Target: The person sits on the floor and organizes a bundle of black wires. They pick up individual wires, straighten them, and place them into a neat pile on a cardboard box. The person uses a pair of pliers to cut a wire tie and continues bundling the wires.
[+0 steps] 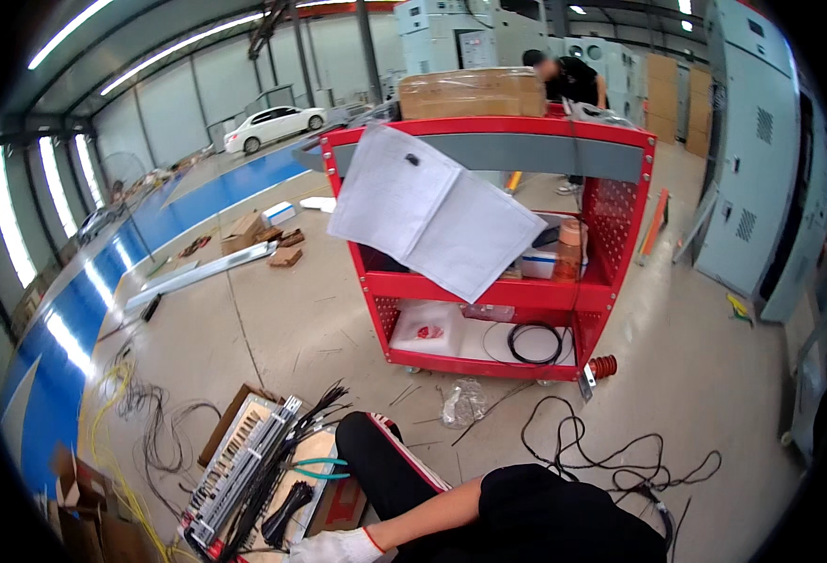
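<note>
Beside the terminal block panel point(245, 464) on the floor, gloved left hand point(334, 547) laid flat, released, green-handled pliers point(318, 467) lying just right of the panel, black wires point(291, 427) draped over it, right hand unseen.

A white-gloved left hand point(336, 546) rests beside black cable ties point(287, 513) below a red cart point(498, 291).

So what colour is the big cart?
Red cart, seen from the head view.
</note>
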{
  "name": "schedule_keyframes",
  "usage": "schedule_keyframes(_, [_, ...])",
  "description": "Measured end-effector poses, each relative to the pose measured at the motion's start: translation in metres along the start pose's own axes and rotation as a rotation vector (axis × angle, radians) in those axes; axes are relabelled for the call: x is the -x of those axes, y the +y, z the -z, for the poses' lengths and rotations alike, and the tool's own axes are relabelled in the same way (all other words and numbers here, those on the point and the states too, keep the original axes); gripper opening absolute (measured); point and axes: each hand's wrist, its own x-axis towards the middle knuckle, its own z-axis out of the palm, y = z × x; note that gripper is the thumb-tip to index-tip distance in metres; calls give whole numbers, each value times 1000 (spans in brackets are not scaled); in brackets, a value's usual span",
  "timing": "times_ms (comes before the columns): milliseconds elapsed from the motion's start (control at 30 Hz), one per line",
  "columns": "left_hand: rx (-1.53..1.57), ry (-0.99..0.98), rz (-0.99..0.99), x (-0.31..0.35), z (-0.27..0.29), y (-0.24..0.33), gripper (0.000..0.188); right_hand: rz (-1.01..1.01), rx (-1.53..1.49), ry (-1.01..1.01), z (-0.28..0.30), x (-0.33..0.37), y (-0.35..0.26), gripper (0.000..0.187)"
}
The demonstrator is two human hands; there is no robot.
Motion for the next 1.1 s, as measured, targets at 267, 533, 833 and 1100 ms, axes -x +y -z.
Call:
schedule_keyframes(267, [-761, 123, -312, 4, -18, -18, 26, -102, 260, -266, -30, -6, 14, 8])
schedule_keyframes(533, [-939, 676, -415, 19, -46, -38, 7, -213, 190, -161, -49, -18, -3, 6])
schedule_keyframes(833, [376, 205, -329, 8, 5, 42, 26, -754, -973, -648, -65, -12, -14, 30])
schedule_keyframes(1100, [205, 48, -244, 10, 23, 64, 71, -820, -1267, -203, -59, -38, -23, 28])
